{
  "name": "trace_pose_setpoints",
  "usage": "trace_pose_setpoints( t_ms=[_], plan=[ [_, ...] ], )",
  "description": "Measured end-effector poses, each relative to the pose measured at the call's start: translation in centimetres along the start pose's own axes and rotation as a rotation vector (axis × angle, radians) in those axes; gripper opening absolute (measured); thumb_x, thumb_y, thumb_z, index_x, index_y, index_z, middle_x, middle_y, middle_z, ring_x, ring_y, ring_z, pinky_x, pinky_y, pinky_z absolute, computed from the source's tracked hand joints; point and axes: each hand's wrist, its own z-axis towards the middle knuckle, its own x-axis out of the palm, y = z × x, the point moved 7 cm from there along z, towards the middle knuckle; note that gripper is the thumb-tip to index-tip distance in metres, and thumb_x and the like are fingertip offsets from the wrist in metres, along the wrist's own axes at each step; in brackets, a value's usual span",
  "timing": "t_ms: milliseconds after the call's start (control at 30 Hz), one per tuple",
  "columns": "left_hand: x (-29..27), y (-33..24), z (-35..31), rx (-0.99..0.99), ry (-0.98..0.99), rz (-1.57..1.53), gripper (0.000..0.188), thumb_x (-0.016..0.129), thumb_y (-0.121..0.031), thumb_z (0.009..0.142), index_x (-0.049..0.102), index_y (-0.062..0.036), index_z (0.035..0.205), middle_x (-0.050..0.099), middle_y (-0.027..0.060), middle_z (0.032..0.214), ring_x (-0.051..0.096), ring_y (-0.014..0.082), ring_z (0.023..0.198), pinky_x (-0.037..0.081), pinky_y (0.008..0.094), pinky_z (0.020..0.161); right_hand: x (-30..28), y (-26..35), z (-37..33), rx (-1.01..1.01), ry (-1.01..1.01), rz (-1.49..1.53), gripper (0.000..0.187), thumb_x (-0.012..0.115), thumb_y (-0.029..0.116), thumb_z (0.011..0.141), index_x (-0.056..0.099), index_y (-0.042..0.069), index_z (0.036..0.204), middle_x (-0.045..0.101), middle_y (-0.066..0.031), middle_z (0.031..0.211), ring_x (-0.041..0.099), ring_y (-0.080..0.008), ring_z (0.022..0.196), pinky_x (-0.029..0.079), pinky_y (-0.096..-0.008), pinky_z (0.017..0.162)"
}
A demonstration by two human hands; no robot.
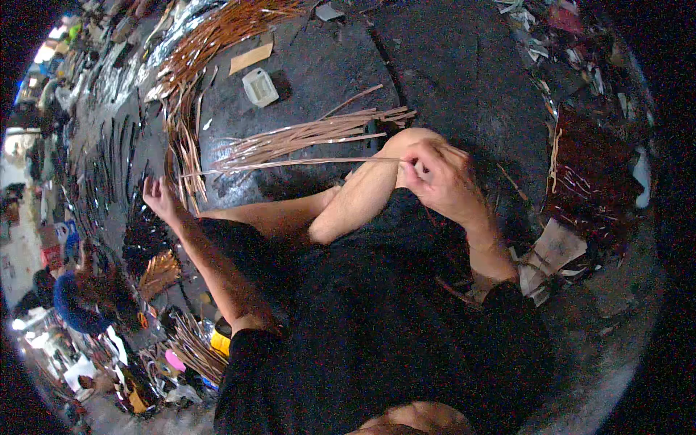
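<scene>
In my right hand (438, 174), thumb and forefinger pinch the end of a thin brown metal-looking strip (319, 160). The strip stretches leftward above my bent legs, and its far end shows a little to the right of my left hand (165, 201). The fingers of that left hand are curled together; whatever they may hold is too small to make out. Just beyond the strip, a loose bundle of similar brown strips (312, 134) lies on the dark floor mat, with one strip sticking out at an angle.
A whitish plastic container (260, 88) and a tan flat piece (251, 58) lie beyond the bundle. Copper-coloured strips (210, 36) are heaped at the far left, dark strips (116, 159) beside them. On the right sits a dark reddish-brown pile (591, 174); more bundled strips (196, 348) lie at lower left.
</scene>
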Motion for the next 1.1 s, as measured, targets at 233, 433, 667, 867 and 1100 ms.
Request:
trace_pose_setpoints(
  t_ms=[233,433,667,867,1100],
  plan=[
    [19.1,-9.6,-21.7,-0.001,1.192,0.058,0.036,0.06,-0.021,0.09,0.056,-0.004,0.122,0.059,0.0152,0.122,0.053,0.0278,0.116,0.042,0.0387,0.098,3.7,-2.0,0.8,0.108,0.258,-0.008,0.017,0.066,0.014,0.076,0.052,0.006,0.083,0.061,-0.0133,0.075,0.062,-0.0328,0.075,0.049,-0.0415,0.067],
    [20.8,-10.8,-24.5,0.225,1.254,0.093,0.023,0.06,-0.015,0.089,0.062,-0.004,0.109,0.062,0.0165,0.09,0.061,0.0354,0.084,0.05,0.0397,0.072,0.8,-4.7,0.4,0.315,0.197,-0.013,0.019,0.069,0.009,0.074,0.055,0.005,0.086,0.059,-0.009,0.08,0.06,-0.0258,0.075,0.049,-0.0361,0.07],
    [20.9,-14.4,-23.9,0.503,1.185,0.159,0.019,0.058,-0.011,0.09,0.064,-0.0039,0.108,0.062,0.014,0.085,0.062,0.035,0.08,0.05,0.0414,0.07,5.8,1.3,2.2,-0.122,0.207,-0.18,0.032,0.068,0.017,0.082,0.061,0.007,0.111,0.064,-0.0089,0.106,0.06,-0.0275,0.102,0.044,-0.0426,0.093],
    [19.7,-15.6,-23.0,0.331,1.128,0.052,0.015,0.063,-0.012,0.087,0.063,-0.0046,0.1,0.066,0.0129,0.092,0.065,0.033,0.085,0.053,0.0383,0.072,6.9,1.3,3.0,-0.019,0.279,0.048,0.011,0.063,0.013,0.085,0.058,0.005,0.09,0.063,-0.0127,0.085,0.063,-0.0326,0.082,0.049,-0.041,0.071],
    [19.5,-16.8,-23.9,0.331,1.166,0.018,0.009,0.065,-0.009,0.085,0.062,-0.0059,0.093,0.065,0.0111,0.09,0.065,0.0324,0.081,0.053,0.0384,0.07,6.2,1.5,2.6,-0.036,0.332,-0.046,0.012,0.062,0.017,0.086,0.059,0.006,0.087,0.063,-0.0109,0.086,0.063,-0.0316,0.082,0.049,-0.0402,0.07]
  ],
)
